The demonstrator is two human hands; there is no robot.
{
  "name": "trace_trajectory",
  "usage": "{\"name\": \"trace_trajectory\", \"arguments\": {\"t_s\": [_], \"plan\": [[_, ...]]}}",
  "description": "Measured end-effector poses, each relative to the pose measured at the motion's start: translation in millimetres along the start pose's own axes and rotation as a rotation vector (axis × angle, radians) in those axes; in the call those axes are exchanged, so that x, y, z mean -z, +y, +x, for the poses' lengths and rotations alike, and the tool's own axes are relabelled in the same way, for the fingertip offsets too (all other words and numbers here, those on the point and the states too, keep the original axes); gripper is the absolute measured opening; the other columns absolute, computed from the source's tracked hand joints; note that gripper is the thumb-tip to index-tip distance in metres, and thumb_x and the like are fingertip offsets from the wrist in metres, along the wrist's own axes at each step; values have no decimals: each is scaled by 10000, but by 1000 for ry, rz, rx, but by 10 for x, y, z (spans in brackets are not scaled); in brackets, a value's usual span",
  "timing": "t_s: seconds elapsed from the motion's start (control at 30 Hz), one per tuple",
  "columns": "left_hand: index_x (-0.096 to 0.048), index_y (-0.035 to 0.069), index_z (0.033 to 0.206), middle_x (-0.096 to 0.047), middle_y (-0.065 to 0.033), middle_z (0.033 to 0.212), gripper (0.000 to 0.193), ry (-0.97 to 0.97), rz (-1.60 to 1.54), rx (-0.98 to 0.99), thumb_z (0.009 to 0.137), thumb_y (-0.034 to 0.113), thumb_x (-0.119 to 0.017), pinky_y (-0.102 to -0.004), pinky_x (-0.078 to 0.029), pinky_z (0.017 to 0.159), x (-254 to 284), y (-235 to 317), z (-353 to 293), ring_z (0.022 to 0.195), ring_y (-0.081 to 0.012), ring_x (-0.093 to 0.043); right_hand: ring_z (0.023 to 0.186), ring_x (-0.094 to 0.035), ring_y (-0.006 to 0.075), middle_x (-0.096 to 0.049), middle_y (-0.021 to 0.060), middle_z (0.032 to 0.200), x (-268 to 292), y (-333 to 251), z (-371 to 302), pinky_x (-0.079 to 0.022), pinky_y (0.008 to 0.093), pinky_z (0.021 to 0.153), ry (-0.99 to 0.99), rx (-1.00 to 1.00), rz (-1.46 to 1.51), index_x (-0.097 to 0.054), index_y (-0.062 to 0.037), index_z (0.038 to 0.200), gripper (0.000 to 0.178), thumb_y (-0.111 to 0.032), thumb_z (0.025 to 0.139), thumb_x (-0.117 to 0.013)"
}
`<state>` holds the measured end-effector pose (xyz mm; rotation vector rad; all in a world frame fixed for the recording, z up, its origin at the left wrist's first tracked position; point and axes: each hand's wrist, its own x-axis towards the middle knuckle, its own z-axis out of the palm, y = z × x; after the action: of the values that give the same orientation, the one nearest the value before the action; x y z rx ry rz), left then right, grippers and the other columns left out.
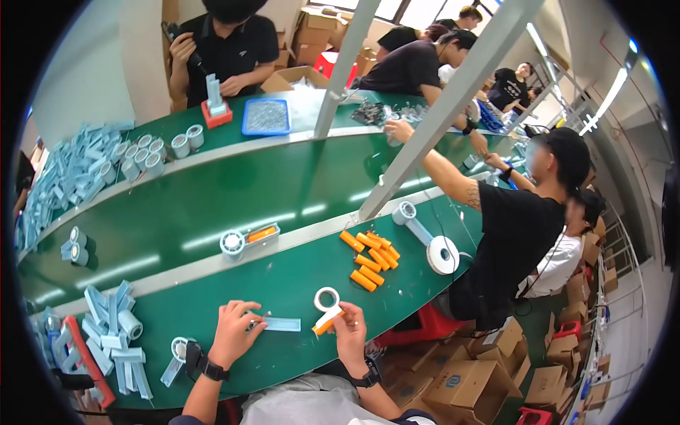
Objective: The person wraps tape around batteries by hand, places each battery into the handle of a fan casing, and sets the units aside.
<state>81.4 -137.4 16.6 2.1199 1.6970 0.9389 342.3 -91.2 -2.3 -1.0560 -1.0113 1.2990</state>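
My left hand (pixel 237 331) is curled, fingers and thumb closed at the left end of a light-blue plastic handle piece (pixel 283 324). That end is partly hidden by the fingers. Between finger and thumb of my right hand (pixel 350 334) is an orange cylindrical battery (pixel 323 326) with a white strip along it. A pale ring (pixel 326 299) lies just beyond the battery. To the left of my left hand rests a light-blue fan part (pixel 180 349) with a round head.
Several orange batteries (pixel 368 261) lie beyond my right hand. A white roll (pixel 443 255) sits farther right. Light-blue parts (pixel 113 333) pile up at left by a red frame (pixel 88 361). A fan unit (pixel 232 244) stands on the green belt (pixel 297 177). A co-worker (pixel 524 212) works at right.
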Motion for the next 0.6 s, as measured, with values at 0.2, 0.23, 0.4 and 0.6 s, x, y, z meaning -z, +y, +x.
{"name": "trace_trajectory", "arguments": {"t_s": [0.2, 0.23, 0.4, 0.6], "plan": [[-642, 83, 909, -675, -41, 1052, 137, 92, -78, 72, 814, 89, -739, -400, -409, 865, -107, -7, 16, 988, -269, -589, 785, -577, 95, -598, 37, 979, -121, 146, 38, -511, 245, 678, -160, 4, -9, -565, -22, 1250, 316, -20, 943, -642], [-636, 77, 924, -673, -48, 1049, 131, 107, -62, 88, 826, 80, -723, -403, -410, 859, -119, 1, 56, 982, -273, -590, 775, -576, 95, -599, 34, 965, -126, 222, 98, -508, 243, 674, -140, -21, -27, -570, -18, 1244, 315, -23, 940, -649], [-622, 83, 895, -667, -30, 1011, 107, 167, -25, 33, 846, 123, -708, -400, -409, 836, -140, 65, 202, 964, -246, -587, 816, -603, 119, -615, 50, 994, -264, -29, 206, -524, 274, 714, -143, 81, -155, -574, -11, 1216, 330, -4, 907, -691], [-628, 99, 872, -670, 15, 1000, 87, 176, -15, 94, 855, 137, -704, -380, -409, 849, -215, -24, 94, 960, -204, -590, 961, -630, 167, -634, 96, 1067, -292, 226, 196, -532, 304, 794, -462, 378, -304, -566, -46, 1184, 328, 52, 888, -669]]}}
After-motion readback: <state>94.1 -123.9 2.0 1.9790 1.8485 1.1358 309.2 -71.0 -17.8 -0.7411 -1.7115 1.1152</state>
